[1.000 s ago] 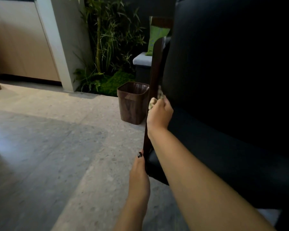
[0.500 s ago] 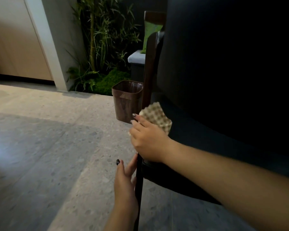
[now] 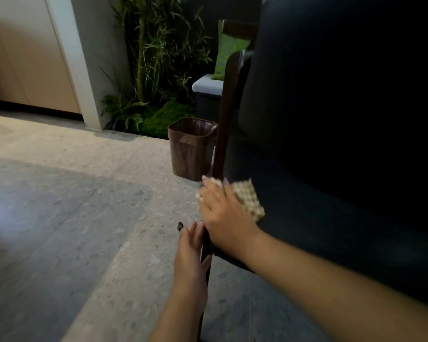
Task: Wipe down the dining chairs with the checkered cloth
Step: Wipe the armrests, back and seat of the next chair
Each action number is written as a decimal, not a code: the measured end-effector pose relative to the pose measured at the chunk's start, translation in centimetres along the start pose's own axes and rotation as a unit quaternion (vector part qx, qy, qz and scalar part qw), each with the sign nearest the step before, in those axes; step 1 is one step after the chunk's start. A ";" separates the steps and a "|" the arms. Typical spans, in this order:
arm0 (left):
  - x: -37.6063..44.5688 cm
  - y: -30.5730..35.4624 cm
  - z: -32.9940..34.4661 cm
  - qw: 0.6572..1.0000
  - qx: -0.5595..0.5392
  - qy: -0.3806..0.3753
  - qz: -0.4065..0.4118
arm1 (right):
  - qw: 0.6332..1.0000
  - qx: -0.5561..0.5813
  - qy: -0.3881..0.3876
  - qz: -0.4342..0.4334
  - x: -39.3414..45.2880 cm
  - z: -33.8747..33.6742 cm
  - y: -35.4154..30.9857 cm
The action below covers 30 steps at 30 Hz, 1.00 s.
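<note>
While the checkered cloth (image 3: pixel 248 199) lies flat on the left edge of the dark seat of the dining chair (image 3: pixel 331 144), we press it down with our right hand (image 3: pixel 224 219), fingers spread and fairly straight over its near-left part, so that the cloth's far-right corner shows bare beyond our knuckles. We cannot tell whether the thumb curls under the cloth's edge, since the hand is blurred. Just below and to the left, our left hand (image 3: pixel 190 257) rests against the chair's dark wooden leg (image 3: pixel 206 245), fingers extended upward along it rather than wrapped round it, one dark-painted nail showing at a fingertip; it holds nothing and does not touch the cloth. Our two hands are close together, the right above the left, at the seat's front-left corner. From that corner the chair's wooden frame post (image 3: pixel 226 114) rises along the padded backrest. Beyond the post a brown waste bin (image 3: pixel 190 149) stands on the speckled floor (image 3: pixel 72 206), well apart from the cloth. Behind the bin grow green plants (image 3: pixel 156 65), and beside them a bench carries a green cushion (image 3: pixel 226 55).
</note>
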<state>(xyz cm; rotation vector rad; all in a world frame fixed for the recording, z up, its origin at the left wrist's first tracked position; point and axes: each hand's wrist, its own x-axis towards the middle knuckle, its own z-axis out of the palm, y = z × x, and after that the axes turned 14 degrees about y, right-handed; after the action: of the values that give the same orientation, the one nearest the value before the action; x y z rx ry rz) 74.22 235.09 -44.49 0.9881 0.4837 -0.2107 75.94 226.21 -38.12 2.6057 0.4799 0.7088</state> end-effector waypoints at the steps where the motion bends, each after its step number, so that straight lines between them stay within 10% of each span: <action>1: -0.1 0.1 -0.1 1.000 0.008 -0.009 0.003 | 0.999 0.017 0.028 0.029 -1.8 0.6 -0.8; 5: -0.7 0.3 -0.2 0.999 0.009 0.041 -0.014 | 0.990 0.053 0.064 0.111 -3.5 0.9 -3.5; 10: -0.9 -0.2 -0.5 0.987 0.021 0.120 -0.103 | 0.989 -0.053 0.013 -0.136 -5.9 1.6 -2.1; 22: -1.1 -2.8 0.8 0.986 0.029 -0.022 -0.163 | 0.939 -0.084 0.076 -0.324 -13.7 2.2 3.6; 27: -3.5 -5.2 3.1 0.981 0.106 -0.085 -0.138 | 0.974 0.135 0.175 -0.041 -18.8 0.9 3.0; 30: -4.8 -7.6 4.8 0.974 0.117 -0.102 -0.162 | 0.898 0.245 0.292 0.222 -21.8 -1.3 5.2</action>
<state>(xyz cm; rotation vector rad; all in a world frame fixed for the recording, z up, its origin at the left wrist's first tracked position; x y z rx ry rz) 68.48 226.73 -45.69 1.0994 0.4351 -0.6697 58.68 212.96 -43.53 2.9687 0.2355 1.7518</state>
